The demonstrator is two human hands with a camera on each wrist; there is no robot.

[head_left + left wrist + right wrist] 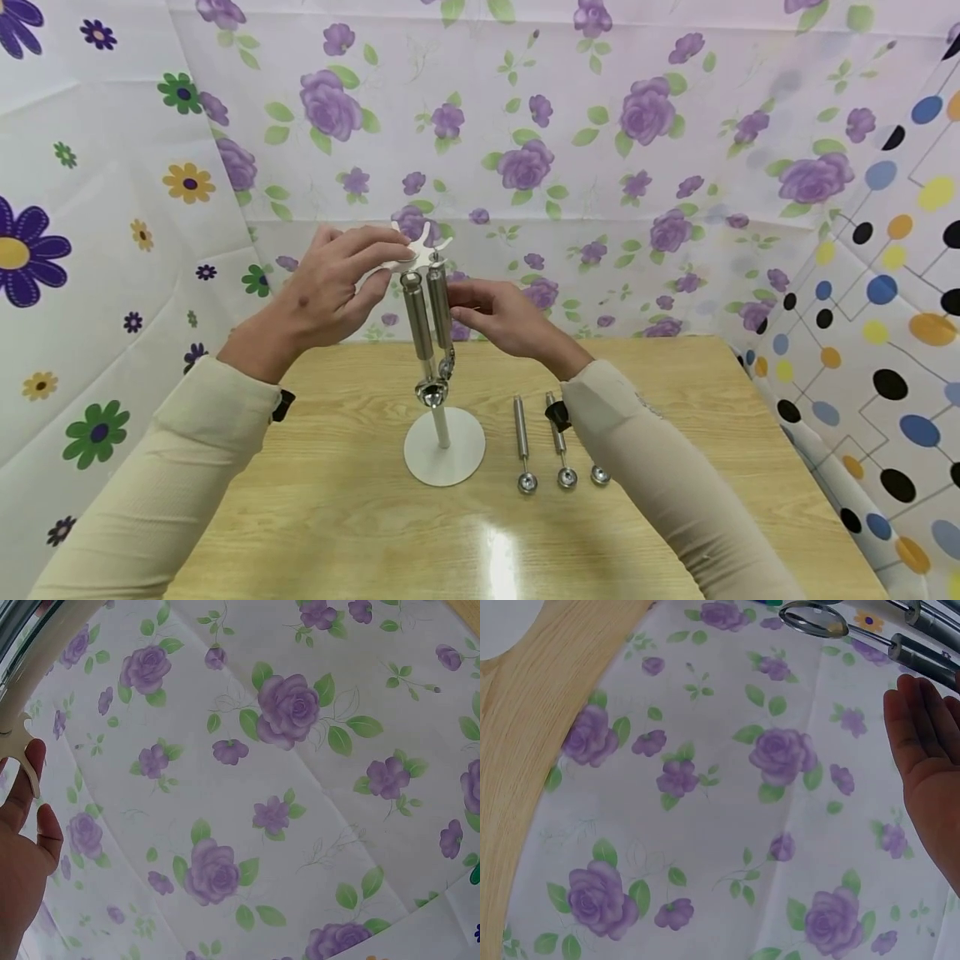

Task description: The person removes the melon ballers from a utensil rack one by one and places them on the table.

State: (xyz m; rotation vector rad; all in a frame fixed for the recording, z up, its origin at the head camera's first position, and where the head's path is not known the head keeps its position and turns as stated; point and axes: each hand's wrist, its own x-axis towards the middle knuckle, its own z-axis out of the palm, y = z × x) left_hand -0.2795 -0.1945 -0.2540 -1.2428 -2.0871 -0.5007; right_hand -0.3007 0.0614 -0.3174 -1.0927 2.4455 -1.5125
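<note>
A white rack (424,252) with curved hooks stands on a round white base (457,458). My left hand (330,283) holds its hooked top, fingers over it and thumb lower down. In the left wrist view, a finger lies against one white hook (31,769). Two steel utensils hang from the hooks, a nearer one (418,321) with a bowl-like head and another (440,308) to its right. My right hand (498,312) is beside the right one, its fingers partly behind the handle. In the right wrist view those fingers are fairly straight, next to a steel handle (922,660).
Steel utensils lie on the wooden table (337,500) right of the base: one (521,433), a second (566,477), and a third head (600,475) partly hidden by my right sleeve. A flowered cloth (480,167) hangs behind, and patterned sheets flank both sides.
</note>
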